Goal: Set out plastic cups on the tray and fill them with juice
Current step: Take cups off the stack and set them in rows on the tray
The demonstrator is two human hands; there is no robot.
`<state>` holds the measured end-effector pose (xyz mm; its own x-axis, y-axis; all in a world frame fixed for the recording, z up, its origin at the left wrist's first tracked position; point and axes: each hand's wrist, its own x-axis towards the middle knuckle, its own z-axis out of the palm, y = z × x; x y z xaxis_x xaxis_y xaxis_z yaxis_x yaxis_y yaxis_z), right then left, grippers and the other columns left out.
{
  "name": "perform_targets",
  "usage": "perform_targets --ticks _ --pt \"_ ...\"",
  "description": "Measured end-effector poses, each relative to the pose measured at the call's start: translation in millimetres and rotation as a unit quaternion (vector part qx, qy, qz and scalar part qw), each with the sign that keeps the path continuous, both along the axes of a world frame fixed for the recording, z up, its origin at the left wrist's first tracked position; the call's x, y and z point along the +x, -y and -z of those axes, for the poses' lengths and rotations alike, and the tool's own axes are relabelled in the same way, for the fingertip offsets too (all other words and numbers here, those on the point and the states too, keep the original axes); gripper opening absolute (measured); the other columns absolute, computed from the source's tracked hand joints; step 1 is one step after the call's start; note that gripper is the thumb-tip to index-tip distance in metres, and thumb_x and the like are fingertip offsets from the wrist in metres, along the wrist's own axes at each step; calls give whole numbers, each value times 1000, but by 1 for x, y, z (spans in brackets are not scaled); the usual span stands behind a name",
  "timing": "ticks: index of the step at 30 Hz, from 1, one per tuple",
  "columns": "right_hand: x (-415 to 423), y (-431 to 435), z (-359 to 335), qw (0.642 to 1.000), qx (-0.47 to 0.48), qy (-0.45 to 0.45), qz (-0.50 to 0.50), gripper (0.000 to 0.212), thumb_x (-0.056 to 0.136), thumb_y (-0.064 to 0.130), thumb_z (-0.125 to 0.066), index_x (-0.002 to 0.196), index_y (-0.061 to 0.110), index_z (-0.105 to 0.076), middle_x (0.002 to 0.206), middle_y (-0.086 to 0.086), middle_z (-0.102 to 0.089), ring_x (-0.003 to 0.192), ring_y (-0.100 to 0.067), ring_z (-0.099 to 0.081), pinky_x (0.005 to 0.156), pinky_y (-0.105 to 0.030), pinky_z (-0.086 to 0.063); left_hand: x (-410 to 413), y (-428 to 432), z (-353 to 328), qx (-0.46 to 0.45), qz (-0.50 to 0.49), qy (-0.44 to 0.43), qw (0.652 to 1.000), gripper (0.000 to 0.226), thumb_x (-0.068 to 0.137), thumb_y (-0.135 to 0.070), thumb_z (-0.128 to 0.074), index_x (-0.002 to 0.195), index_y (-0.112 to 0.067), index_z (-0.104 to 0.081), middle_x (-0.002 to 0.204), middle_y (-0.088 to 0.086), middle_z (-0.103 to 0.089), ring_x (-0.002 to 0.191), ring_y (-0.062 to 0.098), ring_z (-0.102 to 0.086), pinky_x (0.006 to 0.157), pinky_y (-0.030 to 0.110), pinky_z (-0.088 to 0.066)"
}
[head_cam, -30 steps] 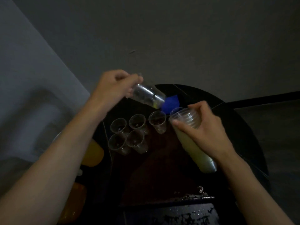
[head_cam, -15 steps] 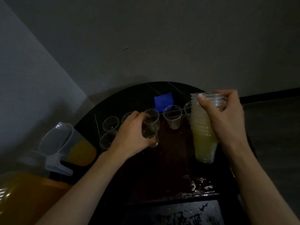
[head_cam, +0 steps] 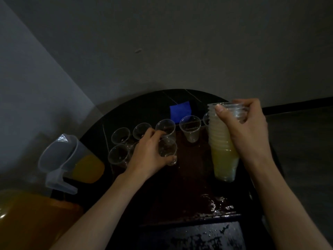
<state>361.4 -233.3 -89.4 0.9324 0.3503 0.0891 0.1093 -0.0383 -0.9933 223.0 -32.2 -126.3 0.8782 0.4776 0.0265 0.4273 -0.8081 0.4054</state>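
Left hand (head_cam: 147,156): fingers curled round one clear cup (head_cam: 168,150), held upright low over the dark tray (head_cam: 191,181) near its centre. Right hand (head_cam: 248,134): grips the top of a nested stack of cups (head_cam: 223,159) at 3 o'clock. Empty cups (head_cam: 120,136) stand from 10 to 1 o'clock. The juice jug (head_cam: 72,159) is at 9 o'clock.

The bare middle and near stretch of the dark brown tray (head_cam: 191,181) lies open, hemmed far left by a cluster of clear plastic cups (head_cam: 120,136) and the left hand (head_cam: 149,156) gripping one more clear cup (head_cam: 167,150), and right by the tall stack of nested cups (head_cam: 223,159) in the right hand (head_cam: 246,130).
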Motion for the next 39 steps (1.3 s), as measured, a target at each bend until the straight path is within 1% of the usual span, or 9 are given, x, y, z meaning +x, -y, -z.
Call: perform_targets --ticks 7,18,23,28,30,32,35,37,39 --pt "1 0 3 1000 -21 -5 -2 75 61 80 -71 118 38 -47 117 6 -60 110 -14 -61 87 -42 -56 -1 2 0 14 5 0 1000 79 73 -46 -86 141 -28 -50 133 -10 -40 121 9 -49 95 24 -44" --pt "-1 0 -2 1000 -4 -9 -14 77 60 69 -68 123 30 -47 107 8 -61 91 1 -65 74 -25 -54 -1 2 -1 -4 -7 1 1000 73 73 -44 -86 136 -27 -54 132 -10 -44 118 6 -47 95 23 -43" --pt "-2 -1 -1 1000 -5 -1 -11 77 59 72 -67 121 31 -48 110 7 -62 93 -3 -66 76 -28 -55 -1 1 0 13 -11 40 999 64 71 -47 -87 125 -26 -61 121 -11 -50 108 6 -53 94 30 -52" --pt "-1 0 -1 999 0 5 -38 74 61 69 -68 122 33 -48 109 9 -61 93 7 -64 75 -26 -54 3 5 -15 36 -29 93 995 43 81 -55 -71 112 -25 -65 113 -11 -52 97 2 -55 84 18 -47" --pt "-3 -2 0 997 -20 25 -75 72 63 67 -68 125 36 -49 113 15 -59 96 10 -60 75 -20 -50 11 11 -34 2 -29 169 985 32 88 -52 -59 104 -24 -65 106 -11 -57 91 0 -58 80 17 -49" --pt "-6 -5 1 990 -43 56 -120 71 67 67 -71 128 37 -51 118 18 -57 98 10 -58 76 -19 -48 22 20 -62 -117 -15 203 972 29 95 -49 -54 99 -24 -68 102 -8 -63 91 0 -61 80 14 -47" --pt "-13 -9 -1 978 -41 95 -179 71 71 66 -74 132 37 -54 120 18 -61 105 5 -60 81 -19 -53 44 30 -94 -262 33 94 960 37 92 -60 -58 95 -27 -75 93 -6 -73 92 6 -68 88 31 -54" --pt "-15 -10 -1 975 -21 94 -199 72 72 61 -74 136 38 -52 119 19 -63 107 3 -62 84 -17 -54 55 36 -104 -270 48 22 961 38 87 -62 -65 93 -25 -77 85 -5 -75 85 9 -72 89 41 -58" --pt "-16 -11 0 975 -28 98 -195 80 71 60 -69 144 36 -46 118 24 -61 108 7 -60 85 -13 -51 63 39 -108 -259 53 1 964 36 86 -57 -69 90 -22 -77 81 -2 -75 80 10 -72 87 40 -59"
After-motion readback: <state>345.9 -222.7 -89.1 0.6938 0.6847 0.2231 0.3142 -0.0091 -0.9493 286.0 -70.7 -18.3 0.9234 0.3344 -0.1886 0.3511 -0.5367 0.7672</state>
